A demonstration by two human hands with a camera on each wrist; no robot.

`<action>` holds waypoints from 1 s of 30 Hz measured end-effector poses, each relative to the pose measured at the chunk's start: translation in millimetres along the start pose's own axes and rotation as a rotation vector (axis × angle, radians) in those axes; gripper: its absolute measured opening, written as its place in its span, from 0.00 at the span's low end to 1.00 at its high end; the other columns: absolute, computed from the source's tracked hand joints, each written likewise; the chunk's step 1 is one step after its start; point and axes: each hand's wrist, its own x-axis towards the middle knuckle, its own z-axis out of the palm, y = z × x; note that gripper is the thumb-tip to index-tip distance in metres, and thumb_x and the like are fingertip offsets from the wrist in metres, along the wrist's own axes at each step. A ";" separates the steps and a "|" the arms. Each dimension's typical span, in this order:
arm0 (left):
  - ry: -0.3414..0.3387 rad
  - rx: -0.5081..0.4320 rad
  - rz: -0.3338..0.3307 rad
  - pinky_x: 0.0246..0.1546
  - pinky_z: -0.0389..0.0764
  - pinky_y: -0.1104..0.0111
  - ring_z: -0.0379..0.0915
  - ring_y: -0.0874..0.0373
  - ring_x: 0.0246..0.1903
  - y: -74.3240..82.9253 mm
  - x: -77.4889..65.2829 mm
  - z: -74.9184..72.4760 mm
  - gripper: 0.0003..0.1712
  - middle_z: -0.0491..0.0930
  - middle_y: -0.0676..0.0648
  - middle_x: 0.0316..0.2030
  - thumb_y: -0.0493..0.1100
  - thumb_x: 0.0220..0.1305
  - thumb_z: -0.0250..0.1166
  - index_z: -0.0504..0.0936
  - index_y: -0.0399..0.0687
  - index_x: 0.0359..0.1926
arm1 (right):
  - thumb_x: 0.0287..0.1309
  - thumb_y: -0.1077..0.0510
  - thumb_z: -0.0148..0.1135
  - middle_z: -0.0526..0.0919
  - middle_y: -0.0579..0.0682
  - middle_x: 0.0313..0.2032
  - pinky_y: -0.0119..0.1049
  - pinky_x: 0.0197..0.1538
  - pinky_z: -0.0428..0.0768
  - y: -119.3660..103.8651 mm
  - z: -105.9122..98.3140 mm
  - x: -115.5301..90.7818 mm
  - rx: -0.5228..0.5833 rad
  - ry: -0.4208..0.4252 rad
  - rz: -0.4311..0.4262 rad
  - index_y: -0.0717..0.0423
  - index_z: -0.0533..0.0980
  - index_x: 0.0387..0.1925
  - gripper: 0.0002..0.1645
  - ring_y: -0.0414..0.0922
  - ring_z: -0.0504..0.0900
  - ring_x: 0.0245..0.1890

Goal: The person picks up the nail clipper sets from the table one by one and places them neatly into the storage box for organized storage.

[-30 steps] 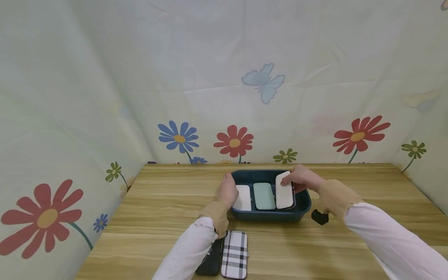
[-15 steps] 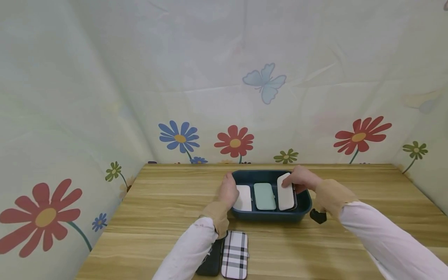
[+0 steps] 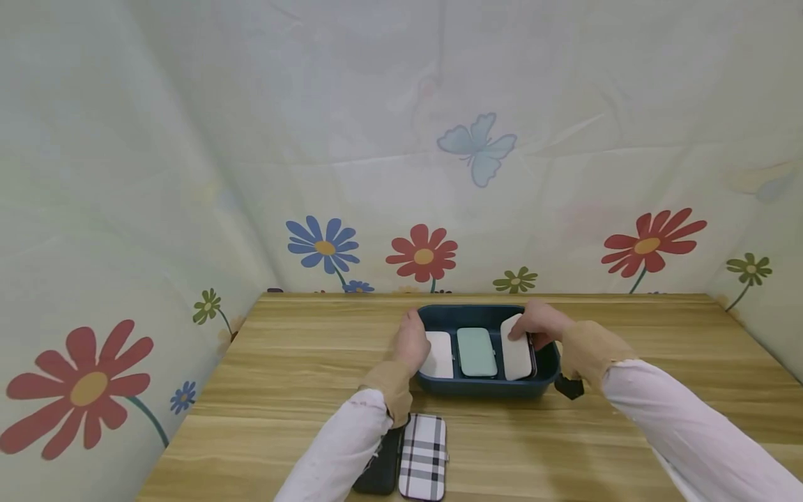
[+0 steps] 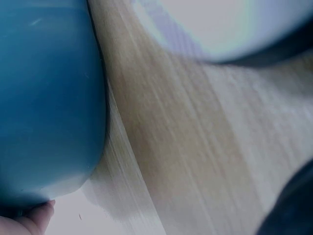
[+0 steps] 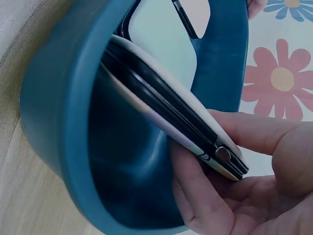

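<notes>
A dark blue plastic bin stands on the table. My left hand grips its left end at the rim; in the left wrist view only a bit of that hand shows, against the bin's wall. My right hand pinches a slim white case between thumb and fingers, tilted inside the bin's right part. In the right wrist view a round snap shows on the edge of the case, which is closed. Beside it lie a mint-green case in the middle and another white case at left.
In front of the bin lie a plaid case and a black case, the latter partly under my left forearm. A flowered cloth hangs behind the wooden table.
My right hand has moved the white case slightly down and to the right within the bin. The left hand keeps its place on the bin.
</notes>
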 end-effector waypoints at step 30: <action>-0.012 -0.044 -0.025 0.49 0.70 0.63 0.70 0.48 0.47 0.9 3.0 -0.6 0.30 0.67 0.33 0.51 0.24 0.51 0.60 0.61 0.28 0.56 | 0.48 0.65 0.66 0.73 0.61 0.28 0.40 0.26 0.79 6.1 5.5 24.4 -0.171 0.092 0.045 0.78 0.69 0.33 0.19 0.50 0.78 0.20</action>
